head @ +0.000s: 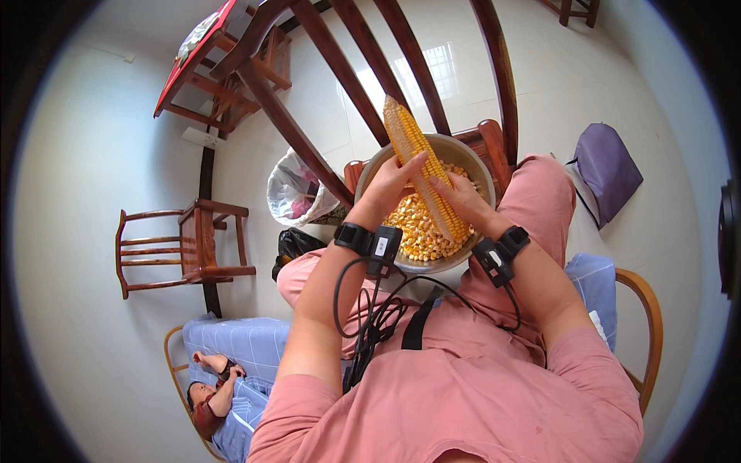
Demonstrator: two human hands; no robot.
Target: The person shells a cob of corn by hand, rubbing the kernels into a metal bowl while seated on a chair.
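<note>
An ear of dried yellow corn (425, 168) is held slantwise over a metal bowl (485, 169). Part of its left side and its lower end look bare of kernels, while yellow rows cover the rest. My left hand (389, 180) grips the ear from the left, thumb laid across it. My right hand (463, 195) holds it lower down from the right, with the thumb on the kernels. Loose corn kernels (414, 231) lie in the bowl below the ear. The bowl rests on the seat of a wooden chair (491, 144) in front of me.
The slatted chair back (347, 63) rises beyond the bowl. A lined waste bin (298, 191) and a black plastic bag (298, 246) are at left. Cables (370, 324) hang from wrist devices. A person (215, 399) lies on the blue-covered bed (237, 335). A purple bag (605, 173) is at right.
</note>
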